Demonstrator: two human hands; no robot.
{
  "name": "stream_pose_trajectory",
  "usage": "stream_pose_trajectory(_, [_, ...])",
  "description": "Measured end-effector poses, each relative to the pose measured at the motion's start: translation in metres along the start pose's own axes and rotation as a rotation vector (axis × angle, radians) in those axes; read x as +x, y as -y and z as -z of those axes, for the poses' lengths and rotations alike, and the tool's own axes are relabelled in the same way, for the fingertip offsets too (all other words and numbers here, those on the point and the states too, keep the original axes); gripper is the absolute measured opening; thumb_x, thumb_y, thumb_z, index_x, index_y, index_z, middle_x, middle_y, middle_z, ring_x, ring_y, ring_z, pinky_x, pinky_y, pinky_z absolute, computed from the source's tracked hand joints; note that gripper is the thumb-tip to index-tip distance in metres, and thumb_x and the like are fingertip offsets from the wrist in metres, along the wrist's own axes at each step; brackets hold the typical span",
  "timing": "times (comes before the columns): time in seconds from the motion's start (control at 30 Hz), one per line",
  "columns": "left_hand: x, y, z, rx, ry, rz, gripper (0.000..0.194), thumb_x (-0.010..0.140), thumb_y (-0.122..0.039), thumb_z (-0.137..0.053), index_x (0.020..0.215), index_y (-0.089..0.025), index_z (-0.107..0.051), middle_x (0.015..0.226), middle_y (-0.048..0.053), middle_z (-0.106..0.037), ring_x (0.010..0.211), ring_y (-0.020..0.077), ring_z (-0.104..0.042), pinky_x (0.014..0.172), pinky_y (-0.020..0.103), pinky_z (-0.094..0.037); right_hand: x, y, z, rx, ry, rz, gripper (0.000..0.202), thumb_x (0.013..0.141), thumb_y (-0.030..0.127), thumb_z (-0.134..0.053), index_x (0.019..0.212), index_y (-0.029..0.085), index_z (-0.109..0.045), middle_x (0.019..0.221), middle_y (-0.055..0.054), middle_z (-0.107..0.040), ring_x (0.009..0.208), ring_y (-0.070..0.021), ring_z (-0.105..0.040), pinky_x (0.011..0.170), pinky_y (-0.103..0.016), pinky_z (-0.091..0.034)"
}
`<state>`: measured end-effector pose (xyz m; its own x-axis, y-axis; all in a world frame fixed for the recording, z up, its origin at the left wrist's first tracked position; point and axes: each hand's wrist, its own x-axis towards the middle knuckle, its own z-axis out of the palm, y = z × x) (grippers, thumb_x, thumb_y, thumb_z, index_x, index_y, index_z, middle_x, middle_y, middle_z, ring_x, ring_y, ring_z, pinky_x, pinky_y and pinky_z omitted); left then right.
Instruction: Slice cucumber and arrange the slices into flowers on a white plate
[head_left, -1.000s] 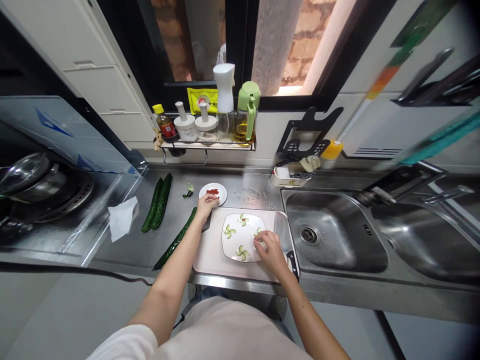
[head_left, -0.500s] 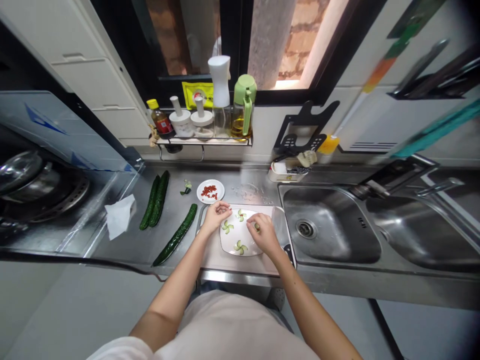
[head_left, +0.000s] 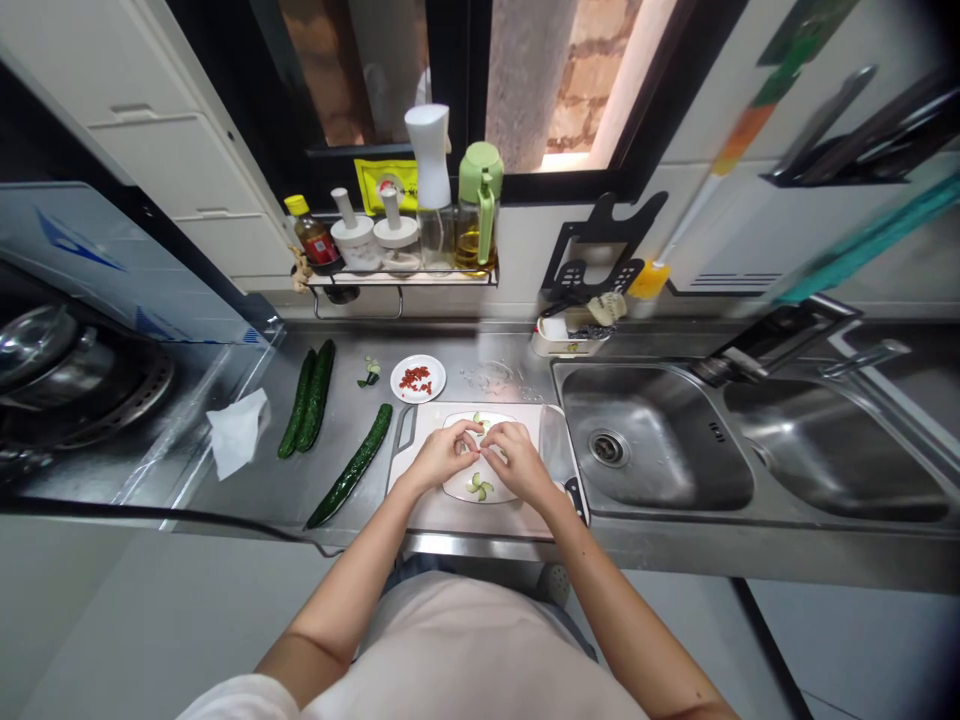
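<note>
Over a white plate point(head_left: 459, 490), my left hand point(head_left: 444, 458) and my right hand point(head_left: 519, 462) meet with their fingertips close together. Both are closed in a pinch; whatever is between the fingers is too small to make out. Thin cucumber slices lie on the plate in pinwheel shapes; one pinwheel point(head_left: 480, 487) shows in front of my fingers, and another point(head_left: 481, 421) behind them is partly covered. My hands hide the plate's middle. Underneath is a cutting board point(head_left: 424, 515), with a knife point(head_left: 556, 445) along its right side. A small white dish point(head_left: 438, 391) holds small red pieces.
Left of the board lie a single cucumber point(head_left: 352, 468) and two more cucumbers point(head_left: 318, 395), with a white paper point(head_left: 237, 434) beyond. Cucumber scraps point(head_left: 369, 372) sit near the dish. A sink point(head_left: 660, 440) is on the right, a seasoning rack point(head_left: 405, 277) behind.
My hands have come together over the middle of the plate, the left moving right and lower, the right moving slightly left. The view has shifted slightly.
</note>
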<state>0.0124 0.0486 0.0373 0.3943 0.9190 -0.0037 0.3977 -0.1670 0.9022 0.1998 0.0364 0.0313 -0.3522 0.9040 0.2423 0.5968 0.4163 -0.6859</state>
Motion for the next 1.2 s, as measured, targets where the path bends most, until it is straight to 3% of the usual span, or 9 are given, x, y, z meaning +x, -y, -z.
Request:
stream_pose_trajectory(0.5, [-0.016, 0.008, -0.009, 0.063, 0.04, 0.012, 0.043, 0.075, -0.023, -0.063, 0.118, -0.023, -0.057, 0.081, -0.004, -0.068, 0.063, 0.0094, -0.052, 0.067, 0.021, -0.042, -0.019, 0.002, -0.007, -0.013, 0.042, 0.016, 0.015, 0.09, 0.023, -0.047, 0.084, 0.022, -0.06, 0.094, -0.007, -0.058, 0.099, -0.0227, -0.048, 0.089, -0.038, -0.04])
stream_pose_trajectory(0.87, [-0.032, 0.022, -0.025, 0.335, -0.141, 0.133, 0.026, 0.079, -0.02, -0.058, 0.105, -0.021, -0.062, 0.089, 0.002, -0.063, 0.09, 0.0175, -0.057, 0.085, 0.03, -0.043, -0.049, -0.014, -0.034, -0.182, 0.055, -0.133, 0.015, 0.089, 0.027, -0.05, 0.084, 0.022, -0.063, 0.104, -0.007, -0.058, 0.108, -0.026, -0.043, 0.094, -0.043, -0.035])
stream_pose_trajectory(1.2, [-0.04, 0.03, -0.043, 0.383, -0.117, 0.196, 0.019, 0.078, -0.02, -0.061, 0.096, -0.021, -0.063, 0.087, 0.002, -0.06, 0.092, 0.0189, -0.056, 0.087, 0.031, -0.043, -0.056, -0.017, -0.05, -0.246, 0.067, -0.158, 0.012, 0.086, 0.025, -0.053, 0.082, 0.022, -0.063, 0.11, -0.008, -0.057, 0.113, -0.027, -0.039, 0.096, -0.046, -0.032])
